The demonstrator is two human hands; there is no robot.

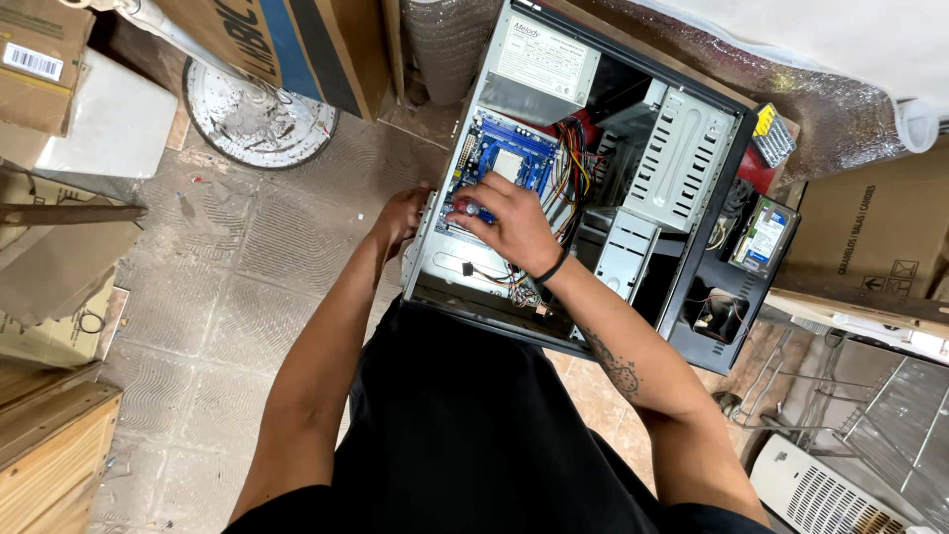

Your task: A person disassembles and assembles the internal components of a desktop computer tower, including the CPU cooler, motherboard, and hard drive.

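An open computer case (pixel 692 307) lies on its side in front of me, with a blue motherboard (pixel 514 158) inside. My right hand (pixel 509 222) reaches into the case and rests on the motherboard, its fingers closed on a small blue-tipped tool or part that I cannot identify. My left hand (pixel 400 218) grips the outer left wall of the case. A bundle of coloured cables (pixel 575 163) runs beside the right hand. The grey power supply (pixel 539 64) sits at the far end of the case.
A hard drive (pixel 763 235) lies on the case's right side. Cardboard boxes (pixel 297 44) and a round white fan base (pixel 252 114) stand at the back. A wooden crate (pixel 49 465) is at left, a white appliance (pixel 820 494) at lower right.
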